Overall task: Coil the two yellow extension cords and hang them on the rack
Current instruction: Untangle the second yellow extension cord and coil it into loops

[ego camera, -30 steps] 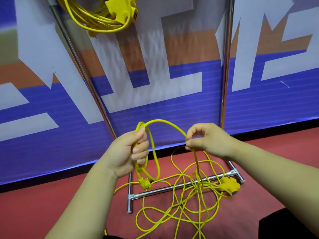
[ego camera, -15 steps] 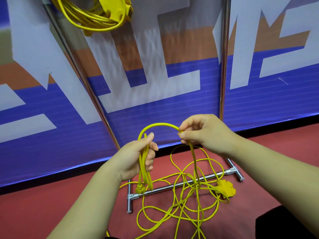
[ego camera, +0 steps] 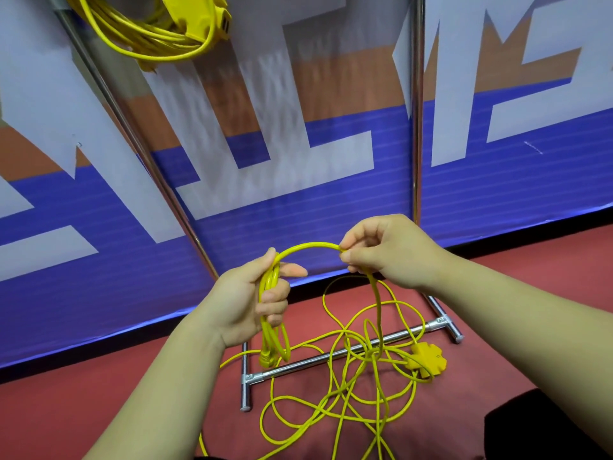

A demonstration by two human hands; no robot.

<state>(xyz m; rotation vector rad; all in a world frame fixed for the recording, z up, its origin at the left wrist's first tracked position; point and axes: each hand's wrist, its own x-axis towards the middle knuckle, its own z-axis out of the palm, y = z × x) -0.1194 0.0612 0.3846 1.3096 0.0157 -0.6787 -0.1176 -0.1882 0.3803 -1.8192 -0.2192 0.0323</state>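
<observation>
A: Between the two hands arches the second cord; its finished loops hang from the left hand, fingers curled round them.
B: And the right hand?
A: Its grip pinches the strand, thumb against fingertips. Everything else lies tangled on the floor across the rack's base bar, socket block too.
B: How will it handle?
A: Light, limp, likely springy. I'd pinch near the coil and feed slowly, lest the tangle snag.

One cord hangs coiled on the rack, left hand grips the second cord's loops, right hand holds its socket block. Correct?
No: the right hand pinches the cord itself; the socket block lies on the floor, per the head view. Rest holds.
</observation>
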